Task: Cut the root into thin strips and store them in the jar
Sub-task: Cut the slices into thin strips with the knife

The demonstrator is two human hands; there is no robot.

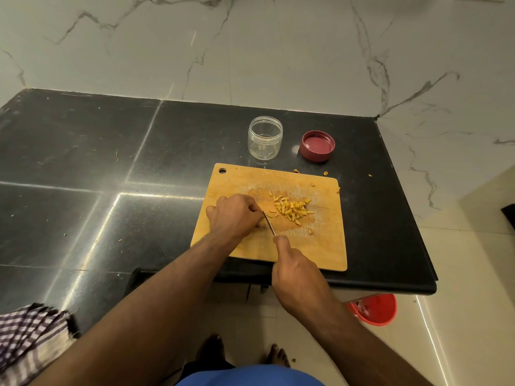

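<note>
A wooden cutting board (320,246) lies on the black counter near its front edge. A pile of yellow root strips (292,208) sits at the board's middle. My left hand (234,215) is curled over a piece of root on the board, which its fingers hide. My right hand (295,268) grips a knife (269,224), whose blade points away from me and stands right beside the left fingers. Behind the board, a clear plastic jar (264,140) stands upright and uncapped, with its red lid (317,146) lying upturned to its right.
A few yellow scraps (325,173) lie on the black counter (111,162) behind the board. A checked cloth (30,338) hangs at the counter's front left. A red bucket (376,309) stands on the floor below the counter's right end. A marble wall rises behind.
</note>
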